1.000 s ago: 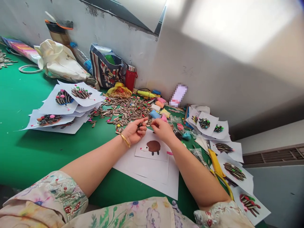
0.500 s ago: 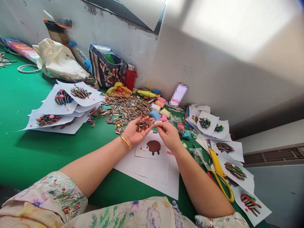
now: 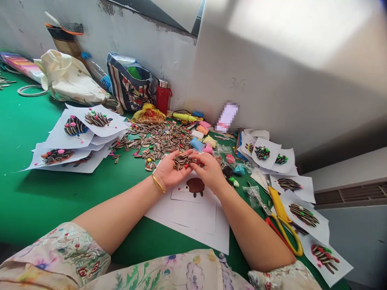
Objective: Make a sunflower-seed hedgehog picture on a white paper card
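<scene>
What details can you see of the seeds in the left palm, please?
The seeds form a loose heap, slender and striped dark and pale, like sunflower seeds. They lie at mixed angles in the upturned left hand, with a larger seed pile beyond. The right hand has its fingertips at the heap's edge; whether they pinch one is unclear.

Heap of striped seeds (image 3: 182,162) in left hand (image 3: 169,171), brown hedgehog (image 3: 196,185) on white paper (image 3: 185,195).

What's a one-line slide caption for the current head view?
Left hand cups striped seeds, right hand at their edge, just beyond a brown animal figure on white paper.
</scene>
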`<state>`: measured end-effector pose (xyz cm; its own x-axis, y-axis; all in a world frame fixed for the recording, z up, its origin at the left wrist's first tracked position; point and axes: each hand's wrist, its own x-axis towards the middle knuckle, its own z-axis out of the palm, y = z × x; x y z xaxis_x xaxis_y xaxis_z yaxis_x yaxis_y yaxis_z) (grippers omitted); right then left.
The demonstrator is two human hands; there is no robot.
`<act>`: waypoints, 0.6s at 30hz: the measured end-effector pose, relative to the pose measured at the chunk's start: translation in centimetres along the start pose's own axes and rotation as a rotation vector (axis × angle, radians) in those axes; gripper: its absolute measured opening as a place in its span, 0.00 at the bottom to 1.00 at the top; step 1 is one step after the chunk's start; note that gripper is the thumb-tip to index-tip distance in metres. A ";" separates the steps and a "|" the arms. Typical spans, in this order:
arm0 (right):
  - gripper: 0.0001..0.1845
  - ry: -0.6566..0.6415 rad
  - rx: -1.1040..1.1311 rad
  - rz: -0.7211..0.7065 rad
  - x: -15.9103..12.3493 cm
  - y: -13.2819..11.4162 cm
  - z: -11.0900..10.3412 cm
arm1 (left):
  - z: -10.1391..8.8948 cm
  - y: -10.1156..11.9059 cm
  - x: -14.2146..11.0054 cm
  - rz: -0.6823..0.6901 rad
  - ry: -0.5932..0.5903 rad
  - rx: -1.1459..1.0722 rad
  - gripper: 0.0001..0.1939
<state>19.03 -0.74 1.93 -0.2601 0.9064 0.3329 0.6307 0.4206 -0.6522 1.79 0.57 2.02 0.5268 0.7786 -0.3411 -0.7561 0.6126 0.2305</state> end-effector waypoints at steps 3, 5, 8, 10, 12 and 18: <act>0.12 0.008 -0.078 0.031 0.6 0.1 0.2 | 0.2 -0.1 0.0 0.004 0.020 -0.008 0.21; 0.13 0.020 -0.114 0.048 1.0 -0.1 0.0 | 0.3 -0.1 -0.1 0.010 0.028 -0.018 0.21; 0.13 0.039 -0.114 0.023 1.4 -0.6 -0.5 | 0.2 0.1 0.0 0.006 0.003 -0.045 0.20; 0.12 0.041 -0.099 -0.019 1.4 -0.9 -0.6 | 0.1 0.2 0.0 0.001 -0.004 -0.044 0.20; 0.11 0.030 -0.083 -0.059 1.2 -1.1 -0.6 | 0.0 0.2 0.1 0.008 0.005 -0.033 0.21; 0.08 -0.052 -0.101 -0.076 0.6 -1.6 -0.5 | -0.2 0.6 0.3 0.037 0.006 -0.021 0.22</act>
<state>18.27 -0.86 3.54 -0.3459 0.8739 0.3417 0.6771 0.4846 -0.5538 1.39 1.19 1.85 0.4958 0.7998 -0.3384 -0.7831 0.5801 0.2240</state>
